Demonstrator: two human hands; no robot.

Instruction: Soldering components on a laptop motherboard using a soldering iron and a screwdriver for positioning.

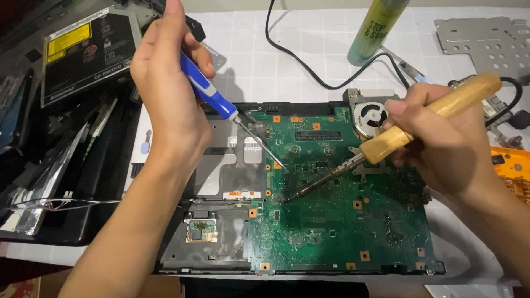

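The left forearm (pixel 127 232) rises from the near edge to the left hand (pixel 165 83), whose grip is closed around a blue-handled screwdriver (pixel 207 88); below that grip its tip meets the green circuit board (pixel 342 221). The right hand (pixel 441 143) has its grip wrapped round a wooden-handled soldering iron (pixel 425 118), whose tip touches the board just below the screwdriver's tip. A fan (pixel 370 117) sits just left of the right grip.
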